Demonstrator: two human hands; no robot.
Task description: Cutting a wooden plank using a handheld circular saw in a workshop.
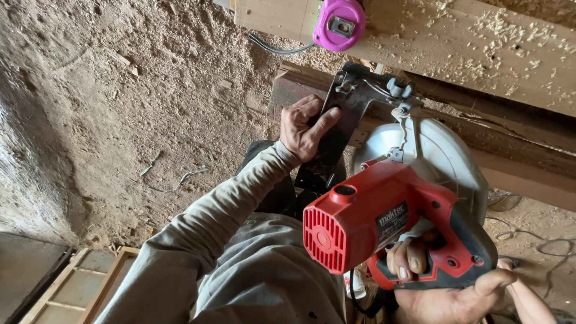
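Nearest to us, our right hand (444, 282) is wrapped around the grip of the red saw (384, 222), fingers curled under the handle and thumb stretched along its near side. The saw sits right of centre, its vented motor housing facing us and its pale round guard (444, 156) just beyond, resting against the dark plank (528, 144). Our grey sleeve (222, 216) runs up from the lower left to our left hand (306, 129), which presses flat on the saw's black base plate (342, 120), fingers bent over its left edge and thumb lying along the metal. That plate lies on the plank's near end. Farther off, a wide pale board (456, 48) strewn with shavings crosses the top, with a pink tape measure (339, 24) on its near edge. Sawdust (120, 90) covers the ground to the left, and a wooden frame (78, 288) lies at the near left corner.
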